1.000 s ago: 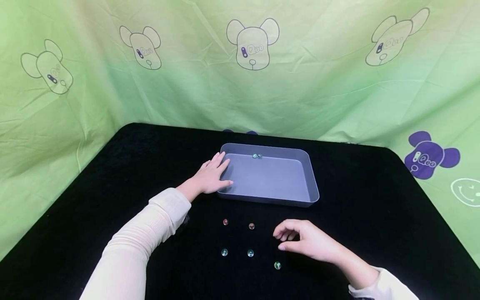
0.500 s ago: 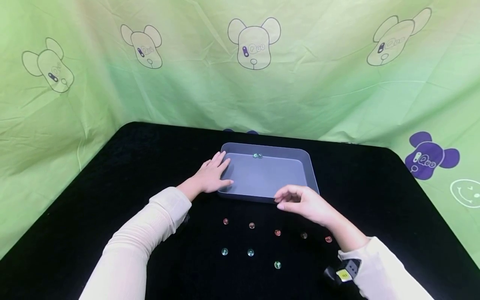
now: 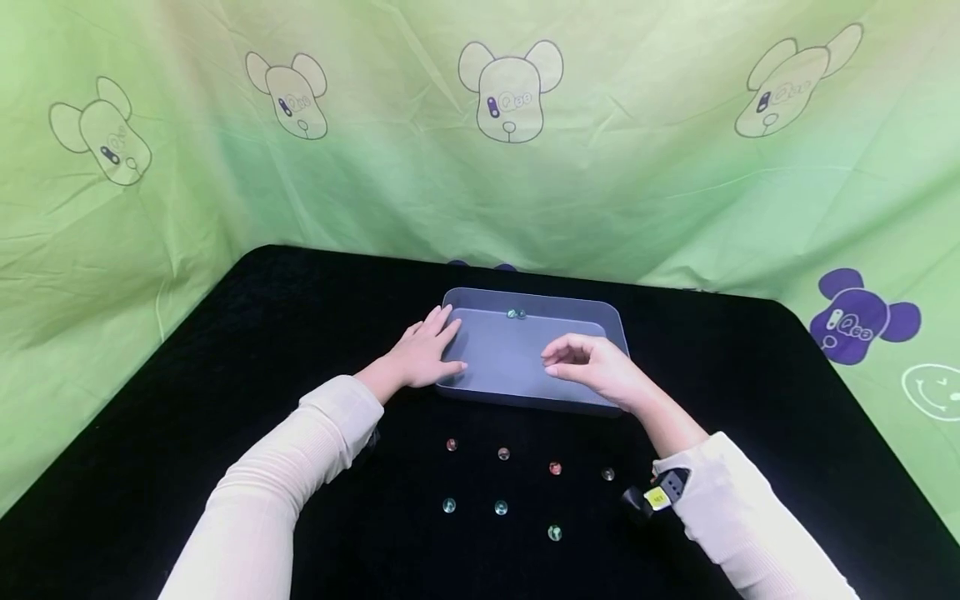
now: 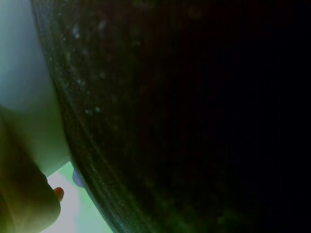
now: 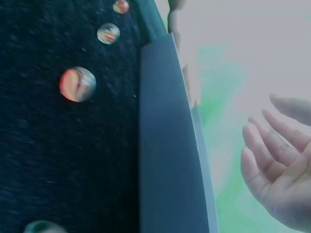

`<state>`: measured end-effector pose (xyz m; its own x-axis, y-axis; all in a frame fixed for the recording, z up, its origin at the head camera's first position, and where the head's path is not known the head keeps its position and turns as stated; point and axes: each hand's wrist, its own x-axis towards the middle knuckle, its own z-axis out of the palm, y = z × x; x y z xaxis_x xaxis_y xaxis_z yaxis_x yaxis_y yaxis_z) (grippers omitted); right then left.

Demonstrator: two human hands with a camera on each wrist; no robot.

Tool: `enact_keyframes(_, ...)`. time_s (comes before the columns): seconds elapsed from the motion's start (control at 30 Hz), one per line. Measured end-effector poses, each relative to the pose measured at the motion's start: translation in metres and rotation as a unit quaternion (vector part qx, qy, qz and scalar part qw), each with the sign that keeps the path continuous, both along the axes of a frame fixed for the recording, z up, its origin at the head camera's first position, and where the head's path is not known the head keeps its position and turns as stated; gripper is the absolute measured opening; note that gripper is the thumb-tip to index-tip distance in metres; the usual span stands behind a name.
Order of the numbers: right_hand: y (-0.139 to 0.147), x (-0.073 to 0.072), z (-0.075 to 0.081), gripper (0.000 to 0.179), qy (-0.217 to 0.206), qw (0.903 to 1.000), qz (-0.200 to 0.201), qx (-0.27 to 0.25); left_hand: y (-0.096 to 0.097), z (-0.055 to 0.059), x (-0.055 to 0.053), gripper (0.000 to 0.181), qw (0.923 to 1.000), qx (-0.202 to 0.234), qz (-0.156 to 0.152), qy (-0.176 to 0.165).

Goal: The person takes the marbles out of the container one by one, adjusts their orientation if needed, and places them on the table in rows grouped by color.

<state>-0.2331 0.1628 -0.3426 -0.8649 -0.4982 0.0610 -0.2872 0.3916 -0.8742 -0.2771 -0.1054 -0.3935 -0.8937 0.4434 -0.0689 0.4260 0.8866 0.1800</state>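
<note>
My left hand rests with spread fingers over the left rim of a grey rectangular tray. Two greenish glass marbles lie by the tray's back wall. Above the tray's right part hovers my right hand, thumb and fingers loosely bent; the right wrist view shows nothing between them. In front of the tray, reddish and clear marbles form a row on the black cloth. A nearer row has three blue-green marbles. The left wrist view is mostly dark cloth, with blurred skin at lower left.
Black cloth covers the table. A green patterned curtain hangs behind and at both sides. A small black device with a yellow label sits at my right cuff, and hides part of the far row's right end.
My right hand has moved from beside the near green marble, up and forward, to over the tray. Marbles that it hid have come into view. My left hand has stayed put.
</note>
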Motion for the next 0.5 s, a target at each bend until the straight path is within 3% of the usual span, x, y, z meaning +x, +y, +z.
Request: enact_keyframes(0.5,-0.01,-0.045,-0.002,0.024,0.022,0.9967,-0.065,0.043,-0.001,-0.001,-0.001,0.073,1.0,0.003,0.0,0.003)
